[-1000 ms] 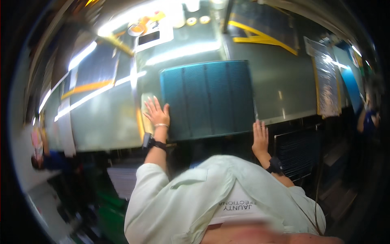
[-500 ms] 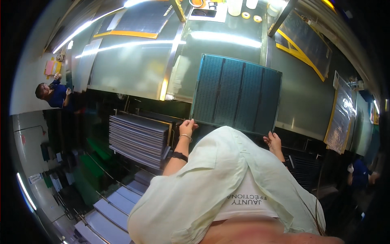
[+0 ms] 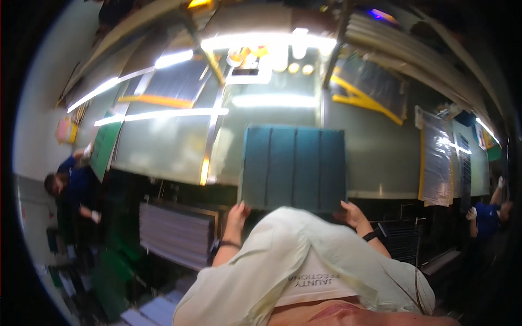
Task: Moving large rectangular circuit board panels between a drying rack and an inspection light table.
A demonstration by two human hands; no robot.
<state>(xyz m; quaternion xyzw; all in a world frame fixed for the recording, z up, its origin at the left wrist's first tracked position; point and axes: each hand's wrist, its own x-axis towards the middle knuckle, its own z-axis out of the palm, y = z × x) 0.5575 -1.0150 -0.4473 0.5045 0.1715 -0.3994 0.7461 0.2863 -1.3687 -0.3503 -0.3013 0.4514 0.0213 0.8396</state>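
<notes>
A flat, dark teal panel (image 3: 307, 168) with darker stripes running from far to near lies mostly over the shiny worktop (image 3: 375, 157), its near edge close to my body. My left hand (image 3: 237, 214) is closed on its near left corner. On the opposite side, my right hand (image 3: 354, 213) grips the near right corner, with the thumb toward the edge. Motion blur hides the exact finger positions.
Stacked panels in a rack (image 3: 176, 233) stand left of me, and a dark slotted rack (image 3: 399, 242) at my right. Metal posts (image 3: 206, 46) rise behind the worktop. One co-worker (image 3: 73, 182) is at far left near a green panel (image 3: 106, 146), another (image 3: 486, 220) at far right.
My view has tilted, so the worktop sits lower in the picture. The panel, still in both hands, has squared up from its slant. A green panel has appeared by the left co-worker.
</notes>
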